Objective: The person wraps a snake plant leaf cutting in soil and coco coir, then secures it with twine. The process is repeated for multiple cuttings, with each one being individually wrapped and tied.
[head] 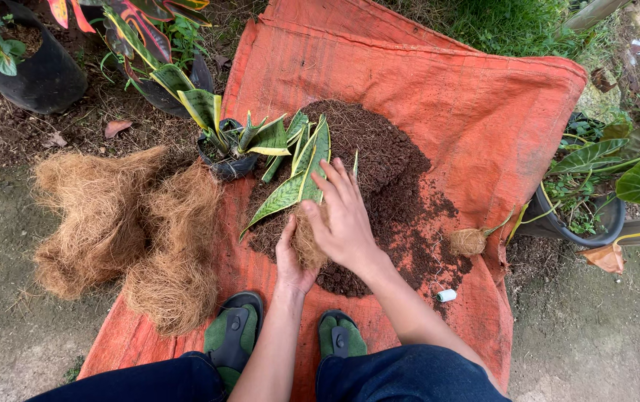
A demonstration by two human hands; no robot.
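Fibre heap: loose tan coconut fibre piled at the left edge of the orange sack cloth, spilling onto bare ground; well apart from the hands.
Potted plant: a small black pot of striped leaves lies tilted, just beside the soil.
Left hand: left hand cupped under the fibre-wrapped root ball, fingers curled up around its near side; holding it.
Plant in hand: snake plant leaves rise from the ball, over the soil mound.
Right hand: right hand spread flat, pressed on the ball's top and right side.
Handling: likely light, soft, crumbly; leaves stiff but could snap; best gripped around the ball, not by the leaves.
Right side: a smaller fibre ball; a white spool; a large-leaved pot.
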